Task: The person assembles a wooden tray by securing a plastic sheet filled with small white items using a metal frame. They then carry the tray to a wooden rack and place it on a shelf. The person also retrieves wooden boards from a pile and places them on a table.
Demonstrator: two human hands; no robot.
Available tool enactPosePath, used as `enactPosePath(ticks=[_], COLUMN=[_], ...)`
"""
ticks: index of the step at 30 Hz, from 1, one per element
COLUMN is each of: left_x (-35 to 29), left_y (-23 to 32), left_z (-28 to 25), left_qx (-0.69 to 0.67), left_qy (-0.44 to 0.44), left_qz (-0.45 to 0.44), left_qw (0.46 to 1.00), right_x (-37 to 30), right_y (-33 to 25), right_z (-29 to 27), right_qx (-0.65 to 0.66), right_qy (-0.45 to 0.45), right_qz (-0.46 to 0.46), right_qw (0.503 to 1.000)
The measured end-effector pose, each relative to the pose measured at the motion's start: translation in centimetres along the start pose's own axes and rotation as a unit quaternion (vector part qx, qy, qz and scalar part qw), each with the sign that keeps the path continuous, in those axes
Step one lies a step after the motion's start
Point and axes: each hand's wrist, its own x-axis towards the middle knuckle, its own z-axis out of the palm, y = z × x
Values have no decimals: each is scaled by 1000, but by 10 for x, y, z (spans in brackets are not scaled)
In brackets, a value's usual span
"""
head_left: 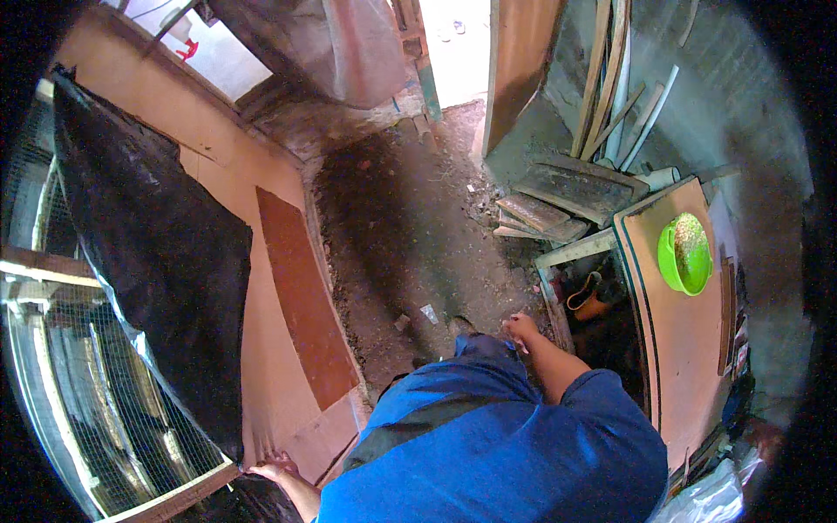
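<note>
At the lower left, my left hand [277,468] reaches out with its fingers apart. Its fingertips are at the end of a wooden bar [187,499], beside the lower corner of a black plastic sheet [166,253]; whether they press on either is hard to see. The sheet hangs over a wire mesh panel [105,383] framed in wood. My right hand [520,329] is held low by my right side, above the dirt floor, with its fingers curled in. Whatever may be inside those fingers is hidden.
To the right, a light green basin [684,254] with grain-like bits stands on a wooden cabinet [671,349], and boots [586,298] show inside its opening. Planks and pipes [619,96] lean at the back right. A bright doorway [455,52] opens ahead. Small litter [428,314] lies on the floor.
</note>
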Motion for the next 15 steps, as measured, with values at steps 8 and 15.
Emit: enactPosePath(ticks=[8,15], left_x=[-70,-46], left_y=[-22,-94], left_z=[76,91], left_qx=[34,150], left_qy=[50,-11], left_qz=[-9,-103], left_qw=[998,983], right_x=[25,-11], right_y=[32,42], right_z=[-13,-20], right_qx=[-35,24], right_qy=[27,90], right_qz=[3,66], right_qw=[999,993])
